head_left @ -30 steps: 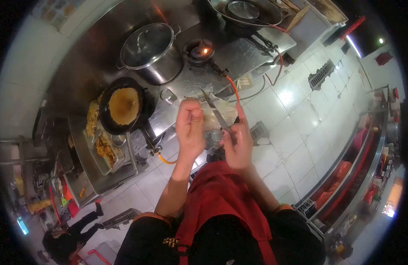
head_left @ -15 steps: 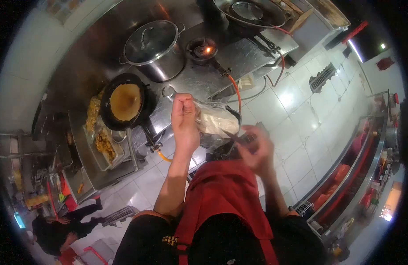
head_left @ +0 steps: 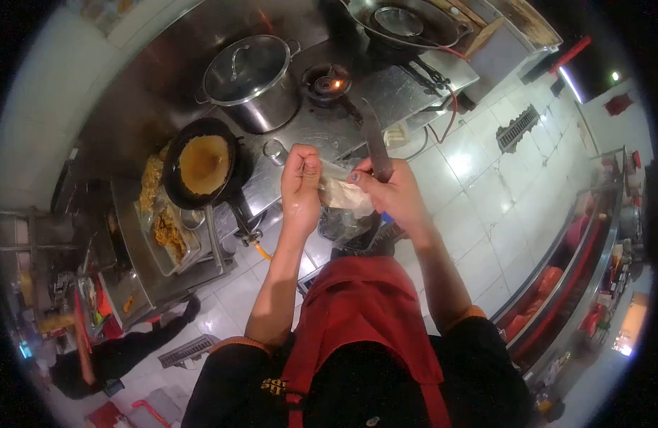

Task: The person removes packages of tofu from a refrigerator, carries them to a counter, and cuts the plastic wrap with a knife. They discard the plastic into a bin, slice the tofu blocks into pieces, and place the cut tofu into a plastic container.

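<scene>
A clear plastic bag with a pale block (head_left: 347, 197) inside hangs between my hands. My left hand (head_left: 301, 187) is closed on the bag's gathered left side. At the bag's right side my right hand (head_left: 394, 194) pinches the plastic and also holds a knife (head_left: 375, 139), its dark blade pointing up and away from me. Left of my hands, a black pan (head_left: 174, 187) holds a flat round golden-brown pancake (head_left: 203, 165). A small metal cup (head_left: 275, 151) stands on the steel counter just beyond my left hand.
A lidded steel pot (head_left: 250, 82) stands beside a lit burner (head_left: 326, 83). A large wok (head_left: 407, 25) is at the top. Fried food lies in a metal tray (head_left: 193, 246) at the left. Another person (head_left: 122, 353) is at the lower left. Shelving runs down the right.
My right hand has moved up and closer to the bag, now gripping its edge. The knife's blade has swung from the block to point upward. The other person has shifted.
</scene>
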A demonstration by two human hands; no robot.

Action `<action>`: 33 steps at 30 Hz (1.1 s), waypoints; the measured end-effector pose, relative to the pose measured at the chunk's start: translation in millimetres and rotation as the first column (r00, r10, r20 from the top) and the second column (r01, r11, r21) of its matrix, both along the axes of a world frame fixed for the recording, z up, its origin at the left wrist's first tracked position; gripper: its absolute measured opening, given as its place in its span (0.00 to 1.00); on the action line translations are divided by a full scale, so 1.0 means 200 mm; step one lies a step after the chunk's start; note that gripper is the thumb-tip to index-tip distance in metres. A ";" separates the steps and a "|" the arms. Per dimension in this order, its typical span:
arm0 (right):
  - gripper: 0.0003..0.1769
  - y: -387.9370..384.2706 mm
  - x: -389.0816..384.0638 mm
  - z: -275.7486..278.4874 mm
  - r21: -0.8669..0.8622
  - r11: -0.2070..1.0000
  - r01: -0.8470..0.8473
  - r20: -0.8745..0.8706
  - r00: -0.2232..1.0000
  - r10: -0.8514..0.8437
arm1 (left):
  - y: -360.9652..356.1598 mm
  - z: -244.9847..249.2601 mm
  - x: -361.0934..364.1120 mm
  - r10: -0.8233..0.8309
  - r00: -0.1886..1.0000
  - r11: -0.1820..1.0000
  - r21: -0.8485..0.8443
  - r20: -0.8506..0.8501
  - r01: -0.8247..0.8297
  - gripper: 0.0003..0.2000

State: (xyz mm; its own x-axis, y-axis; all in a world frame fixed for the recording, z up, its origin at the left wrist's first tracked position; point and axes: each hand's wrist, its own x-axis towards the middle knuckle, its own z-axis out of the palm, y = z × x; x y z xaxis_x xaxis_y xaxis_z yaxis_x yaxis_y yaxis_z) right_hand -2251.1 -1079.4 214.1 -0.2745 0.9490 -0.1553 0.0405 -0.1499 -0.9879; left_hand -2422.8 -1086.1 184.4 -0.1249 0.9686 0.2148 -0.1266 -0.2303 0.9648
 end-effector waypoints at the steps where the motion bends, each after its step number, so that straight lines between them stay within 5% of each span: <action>1: 0.07 -0.01 0.00 0.00 -0.025 1.000 0.010 -0.045 0.999 -0.011 | -0.01 -0.02 -0.01 0.021 0.999 0.999 -0.031 0.044 -0.020 0.09; 3: 0.07 -0.01 0.01 0.00 -0.044 0.999 0.018 -0.089 0.996 -0.022 | -0.01 -0.04 -0.02 0.044 0.995 0.998 -0.056 0.088 -0.039 0.09; 5: 0.06 -0.03 0.01 -0.01 -0.042 0.995 0.086 -0.182 0.979 -0.092 | -0.02 -0.05 -0.03 0.151 0.886 0.976 -0.208 0.439 -0.063 0.08; 8: 0.07 -0.04 0.05 0.03 -0.162 0.979 0.126 -0.268 0.949 -0.167 | -0.01 -0.15 -0.11 0.154 0.821 0.981 -0.186 0.549 -0.060 0.07; 14: 0.07 -0.03 0.01 0.02 -0.057 0.989 0.133 -0.465 0.873 -0.144 | -0.08 -0.13 -0.07 0.198 0.743 0.969 -0.240 0.639 -0.052 0.07; 21: 0.08 -0.03 0.01 0.07 -0.001 0.999 0.043 -0.399 0.916 -0.040 | -0.21 -0.40 -0.09 0.087 0.728 0.949 -0.279 0.680 0.147 0.11; 23: 0.09 -0.03 0.03 0.07 0.005 0.999 -0.045 -0.342 0.939 0.044 | -0.21 -0.47 -0.08 0.067 0.491 0.898 -0.267 0.868 0.350 0.21; 27: 0.08 -0.04 0.07 0.08 -0.014 0.994 -0.105 -0.214 0.972 0.100 | -0.13 -0.46 0.02 0.154 0.349 0.677 -0.356 0.925 0.644 0.32; 29: 0.07 -0.03 0.11 0.08 0.004 0.991 -0.132 -0.186 0.974 0.131 | -0.09 -0.56 0.09 -0.006 0.095 0.597 -0.072 0.996 0.799 0.38; 30: 0.07 -0.03 0.13 0.09 0.004 0.992 -0.129 -0.183 0.975 0.128 | -0.09 -0.56 0.12 -0.007 0.091 0.595 -0.069 0.996 0.801 0.38; 32: 0.05 -0.05 0.16 0.13 0.002 0.995 -0.098 -0.137 0.986 0.097 | -0.11 -0.56 0.16 0.042 0.320 0.691 -0.259 0.946 0.675 0.34; 33: 0.05 -0.06 0.18 0.15 0.004 0.996 -0.091 -0.135 0.987 0.091 | -0.11 -0.53 0.16 0.038 0.319 0.688 -0.256 0.947 0.679 0.34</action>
State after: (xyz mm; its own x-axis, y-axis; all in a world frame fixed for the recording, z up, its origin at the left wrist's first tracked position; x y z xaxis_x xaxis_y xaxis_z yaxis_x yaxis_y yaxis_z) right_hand -2215.7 -1090.7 244.8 -0.3783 0.9188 -0.1129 -0.0794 -0.1537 -0.9849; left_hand -2389.9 -1107.4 78.8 0.4763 0.8172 -0.3246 -0.8345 0.5364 0.1258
